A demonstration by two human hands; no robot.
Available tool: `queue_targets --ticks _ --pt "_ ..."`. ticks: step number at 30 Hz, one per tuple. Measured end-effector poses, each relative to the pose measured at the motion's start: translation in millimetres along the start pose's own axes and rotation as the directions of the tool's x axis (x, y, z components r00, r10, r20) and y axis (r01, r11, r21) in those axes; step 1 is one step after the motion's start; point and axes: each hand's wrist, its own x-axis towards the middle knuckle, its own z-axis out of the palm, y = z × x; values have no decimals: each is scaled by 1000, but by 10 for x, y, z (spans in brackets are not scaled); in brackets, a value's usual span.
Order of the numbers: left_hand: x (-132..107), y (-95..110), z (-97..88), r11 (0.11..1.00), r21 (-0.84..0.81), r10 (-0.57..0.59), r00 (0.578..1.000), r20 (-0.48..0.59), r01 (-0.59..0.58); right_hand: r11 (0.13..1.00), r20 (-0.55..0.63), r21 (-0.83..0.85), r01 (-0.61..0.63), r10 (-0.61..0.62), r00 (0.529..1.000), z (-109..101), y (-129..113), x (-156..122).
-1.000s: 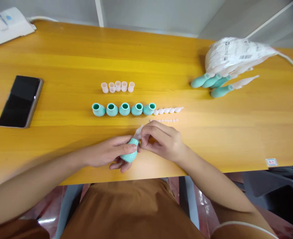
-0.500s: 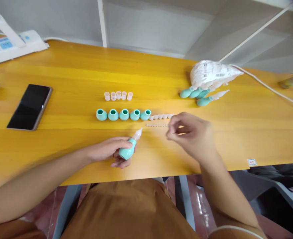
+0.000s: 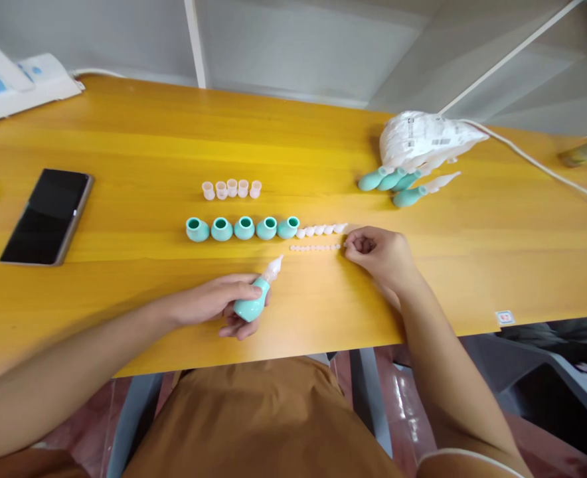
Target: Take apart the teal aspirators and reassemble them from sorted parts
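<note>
My left hand (image 3: 236,302) is closed around a nasal aspirator (image 3: 250,302), a mint-green squeeze bulb with a clear collar and a whitish pointed tip angled up to the right. At the right end of a row of tiny white discs (image 3: 316,247), my right hand (image 3: 376,255) is pinched low over the table; whatever sits between its fingertips is too small to make out. Just above the discs lies a row of white pointed tips (image 3: 318,230). Several open mint-green bulbs (image 3: 244,228) stand to the left of these, with several pale pink collars (image 3: 232,188) behind them.
Assembled aspirators (image 3: 409,196) lie at the back right against a white plastic bag (image 3: 425,143). A white cable (image 3: 537,161) runs across the right. On the left are a phone (image 3: 47,216) and a white power strip (image 3: 29,93). A small sticker (image 3: 505,317) marks the front edge.
My right hand has come down to the right end of the disc row, its fingers drawn closer together. My left hand keeps its hold on the aspirator. The view has shifted slightly.
</note>
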Motion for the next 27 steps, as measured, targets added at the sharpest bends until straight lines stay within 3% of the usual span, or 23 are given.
queue_targets --ticks 6,14,27 --pt "-1 -9 -21 1000 16 -4 1000 8 4 1000 -12 19 15 -15 1000 -17 44 -58" --pt "7 -8 -8 1000 14 15 1000 22 -15 992 61 79 100 -105 993 -78 19 -143" --pt "11 -16 -8 1000 4 25 999 30 -25 991 69 89 105 -111 991 -56 31 -143"
